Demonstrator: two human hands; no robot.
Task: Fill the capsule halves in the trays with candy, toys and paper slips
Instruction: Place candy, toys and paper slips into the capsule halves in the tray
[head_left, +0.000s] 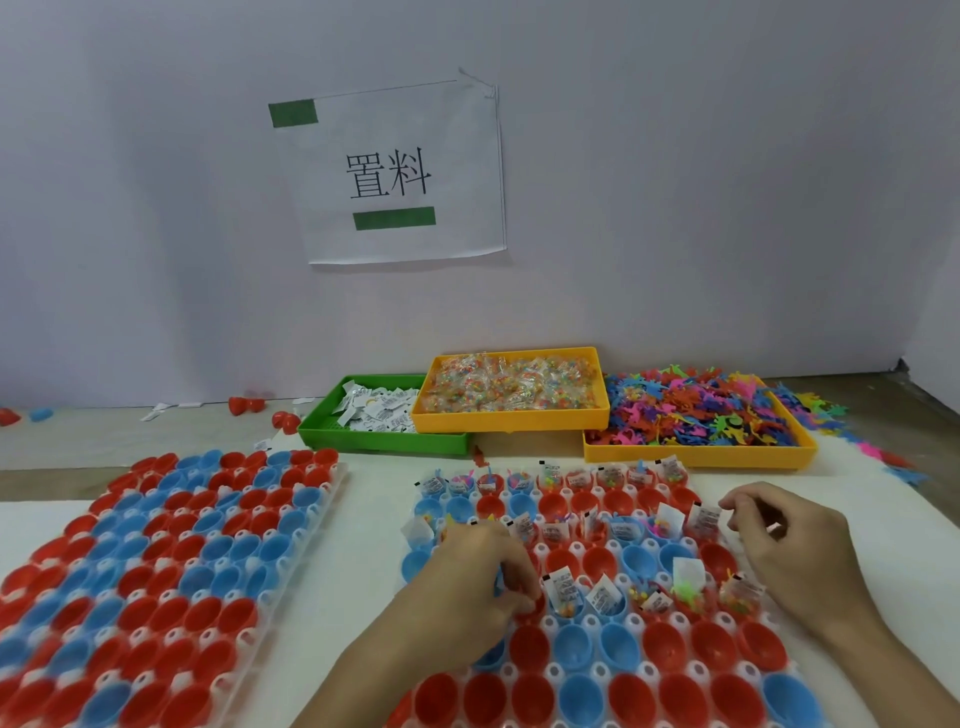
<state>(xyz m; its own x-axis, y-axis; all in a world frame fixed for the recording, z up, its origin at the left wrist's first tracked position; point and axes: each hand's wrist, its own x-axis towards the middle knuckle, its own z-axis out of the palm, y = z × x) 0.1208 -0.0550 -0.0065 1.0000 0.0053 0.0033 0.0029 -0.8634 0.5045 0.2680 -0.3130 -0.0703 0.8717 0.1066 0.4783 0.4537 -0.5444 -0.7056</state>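
The right tray (675, 621) holds red and blue capsule halves; three of its rows carry paper slips, candy packets and small toys. My left hand (475, 577) lies over the tray's left side. Its fingers are curled, with the tips at a red capsule half (532, 605) beside a blue half holding a paper slip (561, 587). Whatever it holds is hidden. My right hand (792, 551) hovers over the tray's right edge with fingers curled, thumb and forefinger close to a slip (702, 515). Its palm faces away.
A second tray (332, 499) of empty red and blue halves lies at the left. At the back stand a green bin of slips (384, 441), a yellow bin of candy packets (509, 420) and a yellow bin of coloured toys (696, 454). Loose toys and halves are scattered along the wall.
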